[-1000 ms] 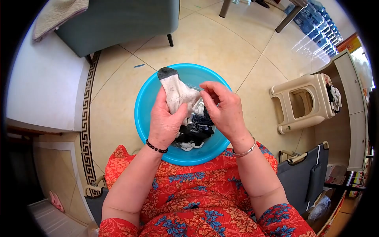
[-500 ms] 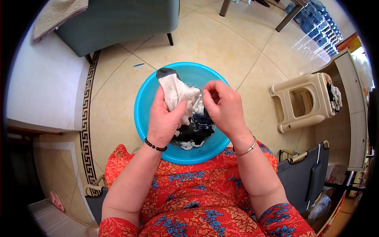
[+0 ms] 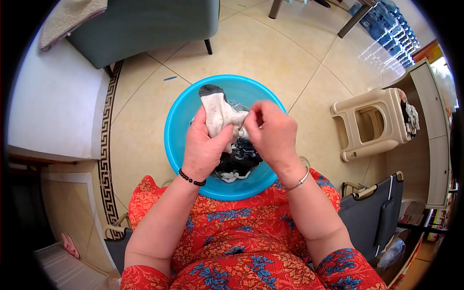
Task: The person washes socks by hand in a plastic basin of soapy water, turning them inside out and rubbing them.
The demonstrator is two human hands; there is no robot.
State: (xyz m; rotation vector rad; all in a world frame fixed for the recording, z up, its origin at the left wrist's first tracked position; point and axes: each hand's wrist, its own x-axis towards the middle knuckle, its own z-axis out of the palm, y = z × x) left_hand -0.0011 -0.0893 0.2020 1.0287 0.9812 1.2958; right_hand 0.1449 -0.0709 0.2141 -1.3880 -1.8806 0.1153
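Note:
A white sock (image 3: 218, 113) with a dark grey toe is held up over the blue basin (image 3: 170, 126). My left hand (image 3: 207, 144) wraps round its lower part, thumb across the front. At the sock's right edge, my right hand (image 3: 271, 133) has its fingers curled in a pinch on the fabric, their tips slightly blurred. Beneath both hands, dark wet clothes (image 3: 244, 152) and a small white cloth piece (image 3: 234, 177) lie in the basin.
To the right a beige plastic stool (image 3: 372, 123) has dark and white cloth pieces (image 3: 412, 120) on its seat. A grey-green armchair (image 3: 154, 34) stands at the back left. Wrapped blue bottles (image 3: 386, 31) are at the back right. A folding chair (image 3: 369, 217) is beside me.
The sock and my left hand have shifted slightly to the right. My right hand's fingertips have met the sock's right edge, where a small gap showed before.

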